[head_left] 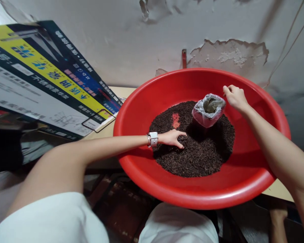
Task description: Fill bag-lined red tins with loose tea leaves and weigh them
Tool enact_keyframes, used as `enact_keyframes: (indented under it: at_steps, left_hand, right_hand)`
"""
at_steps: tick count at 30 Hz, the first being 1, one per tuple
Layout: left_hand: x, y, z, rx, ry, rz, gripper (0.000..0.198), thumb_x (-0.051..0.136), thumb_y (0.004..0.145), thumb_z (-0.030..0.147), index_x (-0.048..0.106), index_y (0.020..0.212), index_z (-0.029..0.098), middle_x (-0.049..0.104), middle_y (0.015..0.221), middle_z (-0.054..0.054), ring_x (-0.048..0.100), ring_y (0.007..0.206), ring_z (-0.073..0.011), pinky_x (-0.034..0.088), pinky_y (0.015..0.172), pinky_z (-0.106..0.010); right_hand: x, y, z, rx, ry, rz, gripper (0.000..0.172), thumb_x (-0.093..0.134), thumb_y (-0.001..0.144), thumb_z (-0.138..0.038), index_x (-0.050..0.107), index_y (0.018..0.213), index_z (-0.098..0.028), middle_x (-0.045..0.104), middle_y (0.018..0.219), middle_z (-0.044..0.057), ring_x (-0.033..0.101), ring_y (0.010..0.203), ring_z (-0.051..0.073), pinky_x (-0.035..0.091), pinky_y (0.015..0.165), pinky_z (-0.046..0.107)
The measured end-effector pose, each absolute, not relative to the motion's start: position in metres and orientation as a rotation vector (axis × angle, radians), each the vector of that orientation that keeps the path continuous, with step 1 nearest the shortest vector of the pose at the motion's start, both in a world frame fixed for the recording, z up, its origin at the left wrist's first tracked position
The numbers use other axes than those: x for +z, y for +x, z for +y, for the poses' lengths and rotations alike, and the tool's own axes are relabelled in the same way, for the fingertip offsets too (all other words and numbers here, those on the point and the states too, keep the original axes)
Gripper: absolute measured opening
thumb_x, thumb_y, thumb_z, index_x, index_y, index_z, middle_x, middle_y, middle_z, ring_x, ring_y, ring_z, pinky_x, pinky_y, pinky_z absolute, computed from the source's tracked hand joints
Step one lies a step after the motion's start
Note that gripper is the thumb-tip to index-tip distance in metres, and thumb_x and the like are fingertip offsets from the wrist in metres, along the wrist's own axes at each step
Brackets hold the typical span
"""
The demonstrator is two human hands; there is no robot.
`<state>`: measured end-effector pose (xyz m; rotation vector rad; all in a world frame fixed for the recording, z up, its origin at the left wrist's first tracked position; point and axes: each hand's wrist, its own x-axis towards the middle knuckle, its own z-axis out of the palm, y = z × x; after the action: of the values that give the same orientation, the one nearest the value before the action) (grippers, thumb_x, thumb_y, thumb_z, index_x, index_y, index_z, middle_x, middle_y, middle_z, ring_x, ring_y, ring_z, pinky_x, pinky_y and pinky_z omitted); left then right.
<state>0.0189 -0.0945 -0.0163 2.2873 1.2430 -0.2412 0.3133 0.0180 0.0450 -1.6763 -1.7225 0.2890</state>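
A wide red plastic basin (202,201) holds a spread of dark, loose, dry bits that look like tea leaves (197,162). My left hand (171,137) is low over the left part of the leaves, thumb and fingers apart, nothing visible in it. An open-topped clear plastic bag (205,116) stands upright among the leaves, right of that hand; something dark greenish shows in its mouth. Just beyond the bag's right edge is my right hand (235,96), fingers curled and fingertips pressed together. Whatever those fingertips pinch, if anything, is too small to make out.
A small red-orange patch (175,120) lies among the leaves. At the left leans a large printed cardboard box (53,77). The basin rests on a pale tabletop (278,189) against a peeling wall (230,54). Thin cords (286,47) hang at the right.
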Motion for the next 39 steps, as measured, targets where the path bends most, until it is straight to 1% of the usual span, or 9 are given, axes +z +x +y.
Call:
enact_keyframes:
  at_steps: [5,11,14,22,27,30,33,36,39]
  left_hand:
    - [0.036,0.031,-0.072,0.083,2.323,1.188,0.06,0.073,0.072,0.041,0.057,0.127,0.022,0.068,0.116,-0.004,0.061,0.107,-0.0252,0.043,0.094,-0.032]
    - [0.096,0.083,-0.023,0.587,2.279,1.19,0.049,0.072,0.074,0.037,0.061,0.117,0.015,0.066,0.113,-0.007,0.059,0.108,-0.0248,0.043,0.099,-0.038]
    - [0.098,0.117,0.0,0.696,2.248,1.224,0.048,0.073,0.074,0.036,0.061,0.115,0.014,0.066,0.111,-0.007,0.06,0.107,-0.0247,0.044,0.098,-0.039]
    - [0.092,0.141,0.013,0.652,2.308,1.365,0.042,0.077,0.068,0.026,0.066,0.106,0.012,0.067,0.107,-0.009,0.06,0.104,-0.0238,0.047,0.094,-0.037]
    - [0.101,0.122,0.007,0.667,2.275,1.236,0.031,0.067,0.079,0.033,0.068,0.103,0.014,0.069,0.107,-0.008,0.062,0.101,-0.0204,0.046,0.096,-0.035]
    - [0.087,0.092,0.006,0.773,2.169,1.44,0.033,0.056,0.086,0.038,0.067,0.106,0.015,0.069,0.11,-0.009,0.062,0.102,-0.021,0.046,0.096,-0.035]
    - [0.048,0.053,-0.001,0.575,2.06,1.736,0.035,0.049,0.089,0.037,0.066,0.11,0.015,0.068,0.115,-0.01,0.062,0.106,-0.0229,0.046,0.096,-0.034]
    - [-0.005,0.03,-0.022,0.046,2.061,1.683,0.042,0.045,0.091,0.037,0.06,0.122,0.015,0.065,0.126,-0.009,0.06,0.114,-0.0225,0.045,0.098,-0.029]
    - [-0.049,0.029,-0.046,-0.233,2.222,1.382,0.055,0.043,0.093,0.041,0.044,0.141,0.013,0.041,0.151,-0.014,0.038,0.139,-0.0252,0.029,0.114,-0.032]
  right_hand:
    - [0.043,0.316,0.021,0.289,-1.662,-1.688,0.043,0.038,0.093,-0.055,0.063,0.087,-0.019,0.066,0.089,0.014,0.058,0.105,0.031,0.039,0.097,0.047]
    - [0.045,0.312,0.02,0.259,-1.687,-1.693,0.036,0.039,0.094,-0.049,0.06,0.083,-0.022,0.067,0.089,0.012,0.058,0.101,0.03,0.04,0.096,0.045]
    - [0.045,0.312,0.021,0.253,-1.692,-1.71,0.034,0.041,0.093,-0.049,0.058,0.08,-0.023,0.067,0.088,0.011,0.058,0.099,0.029,0.041,0.094,0.043]
    - [0.043,0.31,0.023,0.243,-1.684,-1.72,0.034,0.04,0.092,-0.05,0.057,0.079,-0.024,0.068,0.086,0.01,0.059,0.093,0.028,0.043,0.091,0.043]
    - [0.044,0.31,0.02,0.255,-1.676,-1.72,0.039,0.037,0.093,-0.054,0.059,0.081,-0.023,0.068,0.087,0.011,0.059,0.094,0.029,0.042,0.093,0.045]
    - [0.044,0.311,0.022,0.266,-1.645,-1.719,0.045,0.036,0.093,-0.059,0.06,0.085,-0.022,0.067,0.088,0.012,0.059,0.1,0.029,0.041,0.096,0.046]
    - [0.042,0.311,0.024,0.286,-1.619,-1.714,0.051,0.034,0.093,-0.062,0.062,0.09,-0.02,0.066,0.092,0.013,0.057,0.106,0.03,0.04,0.098,0.047]
    - [0.039,0.309,0.025,0.303,-1.619,-1.708,0.051,0.036,0.093,-0.062,0.062,0.09,-0.019,0.066,0.093,0.014,0.056,0.109,0.031,0.039,0.098,0.048]
    - [0.037,0.306,0.025,0.296,-1.635,-1.714,0.049,0.038,0.092,-0.061,0.062,0.089,-0.019,0.066,0.093,0.014,0.057,0.108,0.031,0.039,0.099,0.049]
